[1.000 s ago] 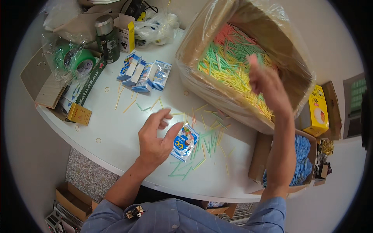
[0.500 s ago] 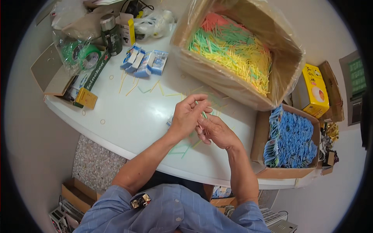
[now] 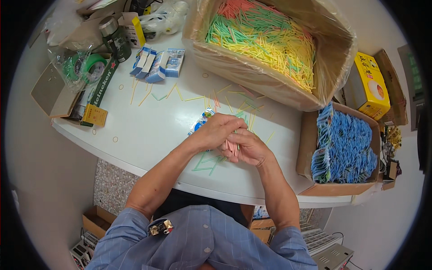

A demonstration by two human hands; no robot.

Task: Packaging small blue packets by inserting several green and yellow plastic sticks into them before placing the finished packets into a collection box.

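My left hand (image 3: 215, 132) and my right hand (image 3: 252, 147) are pressed together over the middle of the white table (image 3: 148, 121). Closed between them is a small bundle of thin coloured sticks (image 3: 231, 148), mostly pink with some green. The left fingers lie over the right ones and hide part of the bundle. A blue and white printed packet (image 3: 201, 120) pokes out beside my left wrist. Loose green sticks (image 3: 208, 167) lie on the table below my hands, and more yellow, green and pink ones are scattered beyond them.
A large plastic-lined carton (image 3: 252, 74) full of pink, green and yellow sticks stands at the back. To the right sits a carton of blue packets (image 3: 346, 148) near a yellow box (image 3: 370, 85). Blue-striped small boxes (image 3: 156, 66), a dark flask (image 3: 116, 40) and green tape (image 3: 93, 65) are back left.
My hands have folded closer together round the sticks, and the pink ends now show. The blue and white packet by my left wrist is more exposed. The whole view has shifted slightly.
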